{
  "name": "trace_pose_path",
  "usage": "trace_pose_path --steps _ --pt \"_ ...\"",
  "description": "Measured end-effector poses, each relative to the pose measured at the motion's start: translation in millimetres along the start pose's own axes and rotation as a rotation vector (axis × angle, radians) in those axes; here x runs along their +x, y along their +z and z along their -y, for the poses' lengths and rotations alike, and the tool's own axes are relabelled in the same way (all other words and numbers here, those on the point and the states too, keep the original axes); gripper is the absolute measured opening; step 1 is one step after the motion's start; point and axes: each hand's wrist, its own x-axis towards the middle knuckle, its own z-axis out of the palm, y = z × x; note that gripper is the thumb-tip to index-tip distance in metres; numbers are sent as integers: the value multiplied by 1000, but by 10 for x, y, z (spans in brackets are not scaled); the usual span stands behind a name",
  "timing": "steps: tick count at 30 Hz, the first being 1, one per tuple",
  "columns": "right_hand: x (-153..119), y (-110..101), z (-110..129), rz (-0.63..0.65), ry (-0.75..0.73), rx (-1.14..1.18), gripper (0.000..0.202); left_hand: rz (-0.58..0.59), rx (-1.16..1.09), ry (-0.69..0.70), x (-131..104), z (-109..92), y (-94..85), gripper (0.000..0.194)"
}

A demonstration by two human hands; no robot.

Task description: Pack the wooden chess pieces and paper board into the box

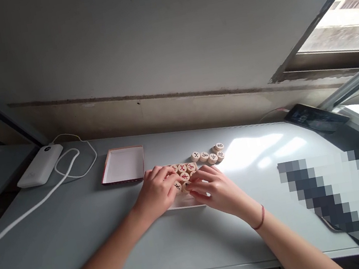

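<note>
A shallow white box (186, 203) lies in front of me with round wooden xiangqi pieces in rows inside, red-marked ones such as this xiangqi piece (182, 168) at the back and dark-marked ones nearer. My left hand (156, 189) reaches over the box's left side, its fingers curled around a dark-marked piece (177, 186). From the right, my right hand (215, 188) has thumb and fingers closed on another dark-marked piece (186, 187) beside it. The fingers hide part of both rows. Several more dark-marked pieces (204, 156) stand on the table just behind the box, some stacked.
The box's lid (124, 165) lies inside up at the left. Farther left sit a white power bank (42, 165) and its looping cable (39, 206). A phone (315, 117) leans at the back right, and a blurred dark object (318, 193) lies near the right edge.
</note>
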Motion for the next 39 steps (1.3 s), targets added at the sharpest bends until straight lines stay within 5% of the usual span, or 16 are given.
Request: trace_pose_path --steps 5,10,14,18,24,27,30,35,39 --pt "54 -68 -57 -18 74 175 12 19 -38 -1 3 -4 -7 31" --pt "175 -308 -638 -152 507 -24 23 7 -51 26 -6 -11 -16 30" --pt "321 -434 -1098 86 850 -200 28 23 -54 48 -14 -34 -28 30" --pt "433 -428 -1260 317 968 -86 23 40 -38 52 -6 -47 -40 27" --pt "467 -394 -1334 346 1009 83 15 58 -41 57 -9 -32 -32 25" --pt "474 -474 -1217 201 986 44 17 37 -41 69 -12 -30 -18 24" --pt "435 -550 -854 3 855 246 25 -16 -21 81 -4 -55 -15 20" --pt "276 -484 -109 110 571 693 28 -67 -76 94 6 -154 -11 48" --pt "198 -335 106 82 521 944 30 -133 -113 132 -8 -226 34 41"
